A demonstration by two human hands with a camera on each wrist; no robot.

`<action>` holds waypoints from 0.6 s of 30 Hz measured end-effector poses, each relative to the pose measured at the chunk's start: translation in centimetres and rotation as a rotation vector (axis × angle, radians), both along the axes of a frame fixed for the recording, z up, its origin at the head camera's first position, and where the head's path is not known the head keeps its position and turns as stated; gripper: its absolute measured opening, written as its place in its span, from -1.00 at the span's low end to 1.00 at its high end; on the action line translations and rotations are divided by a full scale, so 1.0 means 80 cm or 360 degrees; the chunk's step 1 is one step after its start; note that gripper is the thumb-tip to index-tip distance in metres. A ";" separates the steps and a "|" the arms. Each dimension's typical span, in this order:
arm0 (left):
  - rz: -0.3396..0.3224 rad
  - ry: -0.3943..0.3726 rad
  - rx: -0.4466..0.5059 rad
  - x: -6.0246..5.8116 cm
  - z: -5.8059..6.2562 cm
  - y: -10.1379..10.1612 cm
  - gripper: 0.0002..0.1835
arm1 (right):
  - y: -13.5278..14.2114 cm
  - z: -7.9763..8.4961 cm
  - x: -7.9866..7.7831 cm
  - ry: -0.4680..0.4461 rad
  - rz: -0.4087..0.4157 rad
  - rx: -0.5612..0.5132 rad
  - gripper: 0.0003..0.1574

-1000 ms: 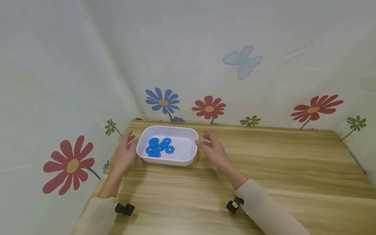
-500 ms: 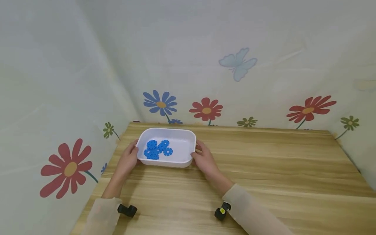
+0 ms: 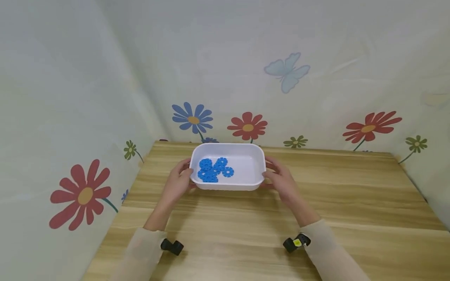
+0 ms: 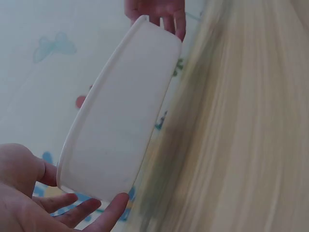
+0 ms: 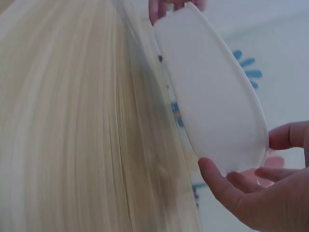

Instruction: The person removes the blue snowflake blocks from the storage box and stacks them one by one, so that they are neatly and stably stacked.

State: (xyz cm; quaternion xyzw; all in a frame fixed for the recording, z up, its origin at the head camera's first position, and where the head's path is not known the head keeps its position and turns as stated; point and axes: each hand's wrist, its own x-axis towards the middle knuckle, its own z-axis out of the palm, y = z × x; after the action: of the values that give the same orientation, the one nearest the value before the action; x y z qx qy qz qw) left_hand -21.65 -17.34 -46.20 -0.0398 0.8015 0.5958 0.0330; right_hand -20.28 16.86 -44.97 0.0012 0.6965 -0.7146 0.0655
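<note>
Both hands hold a white plastic tray [image 3: 246, 187] by its short ends, lifted off the wooden table. My left hand [image 3: 177, 181] grips the left end, with the thumb at the rim and fingers under and along the side. At the opposite end my right hand [image 3: 283, 181] grips in the same way. Inside the tray, several blue notched disc pieces [image 3: 211, 171] lie in a heap toward the left. In the left wrist view the tray's long outer wall [image 4: 116, 106] shows above the table; the right wrist view shows the same wall [image 5: 212, 92], with the contents hidden.
The wood-grain table [image 3: 225, 234] stretches beneath and to the right. A pale curtain with printed flowers [image 3: 247, 127] and a butterfly [image 3: 287, 73] stands behind and to the left. Each wrist wears a small black camera, such as the left camera [image 3: 172, 246].
A second ago the hands were beside the tray with fingers loose. They closed on its ends, then raised it and carried it to the right with the blue pieces inside.
</note>
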 end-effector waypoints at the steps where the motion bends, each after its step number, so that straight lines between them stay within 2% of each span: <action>1: -0.0025 0.0012 0.0010 0.000 -0.002 0.010 -0.45 | 0.011 0.000 0.002 0.0001 -0.0005 0.0023 -0.20; 5: -0.0087 0.0021 0.0022 -0.002 -0.014 0.043 -0.46 | 0.042 -0.007 0.011 -0.0014 -0.0021 0.0075 -0.17; 10: -0.0148 -0.0004 0.0047 0.000 -0.027 0.069 -0.46 | 0.065 -0.023 0.023 -0.0055 -0.0051 0.0058 -0.16; 15: -0.0233 -0.0015 0.0046 0.004 -0.028 0.083 -0.45 | 0.085 -0.033 0.034 -0.0086 -0.0041 0.0078 -0.16; 17: -0.0270 -0.0039 0.0044 0.004 -0.025 0.086 -0.44 | 0.091 -0.032 0.037 -0.0068 -0.0024 0.0155 -0.17; 18: -0.0292 -0.0052 0.0038 0.003 -0.024 0.086 -0.44 | 0.093 -0.030 0.038 -0.0032 -0.0023 0.0260 -0.18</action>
State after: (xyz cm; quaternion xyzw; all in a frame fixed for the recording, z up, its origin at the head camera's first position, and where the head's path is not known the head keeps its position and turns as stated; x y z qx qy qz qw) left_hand -21.39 -10.45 -48.12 0.0245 0.7940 0.5990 0.1009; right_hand -17.21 24.32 -47.33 0.0187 0.7518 -0.6557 0.0669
